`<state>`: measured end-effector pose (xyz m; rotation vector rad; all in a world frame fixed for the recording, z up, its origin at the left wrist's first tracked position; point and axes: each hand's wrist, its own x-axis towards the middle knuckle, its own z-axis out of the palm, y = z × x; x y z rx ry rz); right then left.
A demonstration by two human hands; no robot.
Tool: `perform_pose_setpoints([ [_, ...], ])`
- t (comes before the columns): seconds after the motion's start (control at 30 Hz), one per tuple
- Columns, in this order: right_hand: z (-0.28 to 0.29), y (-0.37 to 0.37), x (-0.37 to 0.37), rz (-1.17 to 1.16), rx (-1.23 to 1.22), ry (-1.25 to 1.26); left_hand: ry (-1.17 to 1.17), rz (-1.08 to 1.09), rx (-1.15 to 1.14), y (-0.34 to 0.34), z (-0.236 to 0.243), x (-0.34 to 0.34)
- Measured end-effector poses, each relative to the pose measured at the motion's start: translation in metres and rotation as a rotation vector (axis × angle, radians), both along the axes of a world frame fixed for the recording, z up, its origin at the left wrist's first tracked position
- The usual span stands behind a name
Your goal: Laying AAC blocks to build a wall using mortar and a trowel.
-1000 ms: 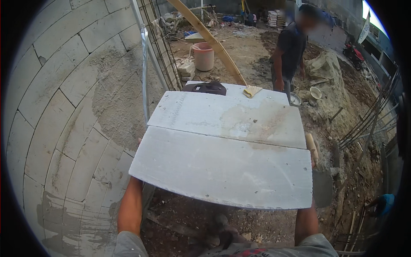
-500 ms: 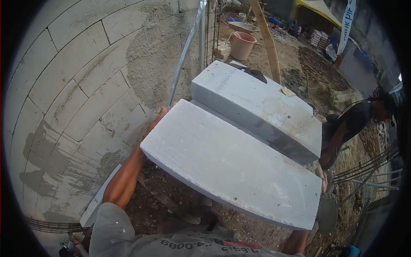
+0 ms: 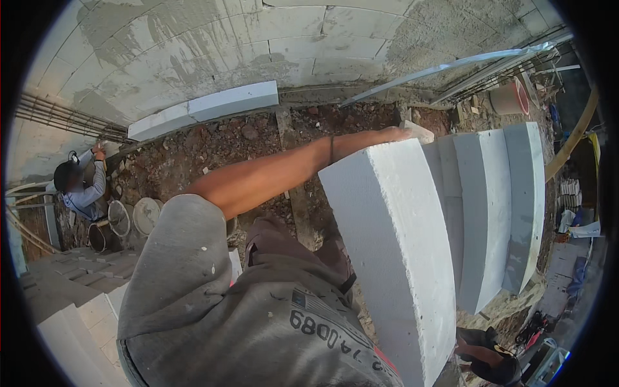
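Note:
A large white aerated concrete block (image 3: 412, 258) hangs in front of my body, tilted, with its long side running from near me toward the wall. My left hand (image 3: 393, 134) grips its far end; the fingers are partly hidden around the edge. My right hand is out of sight, with the block covering that side. Just right of the block stands a row of similar white blocks (image 3: 483, 213), upright and close together. The gap between the held block and this row is narrow.
A block wall (image 3: 290, 45) with mortar patches runs along the top. White blocks (image 3: 213, 106) lie at its foot on rubble ground (image 3: 174, 168). At left a person (image 3: 84, 187) is beside buckets (image 3: 135, 216). Another person's arm (image 3: 480, 353) shows lower right. A metal bar (image 3: 445, 69) leans by the wall.
My view has turned, so the wall now lies across the top and the stacked blocks to the right. The held block has tipped from broad face up to a steeper tilt.

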<state>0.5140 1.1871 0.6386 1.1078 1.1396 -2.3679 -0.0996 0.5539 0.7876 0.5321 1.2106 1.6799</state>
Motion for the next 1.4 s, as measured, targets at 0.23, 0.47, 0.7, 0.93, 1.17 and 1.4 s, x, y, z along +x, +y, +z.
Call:
perform_pose_setpoints([
  [0.23,-0.059,-0.357,-0.176,0.139,-0.065,-0.138,-0.529,0.528,-0.404,-0.321,-0.099,0.090],
  [0.47,-0.108,-0.517,-0.382,0.199,-0.183,-0.256,-0.888,1.153,-0.414,-0.516,-0.049,0.231],
  [0.7,-0.250,-0.535,-0.511,0.756,-0.476,-0.197,-1.083,1.426,-0.419,-0.488,-0.029,0.308],
  [0.93,-0.291,-0.618,-0.684,1.369,-0.009,-0.296,-1.259,1.746,-0.319,-0.360,-0.082,0.284],
  [1.17,-0.535,-0.611,-0.776,1.693,0.396,-0.368,-1.280,2.009,-0.311,-0.258,-0.185,0.227],
  [1.4,-0.593,-0.690,-0.757,1.142,0.055,-0.489,-0.990,2.142,-0.664,-0.238,-0.214,0.164],
])
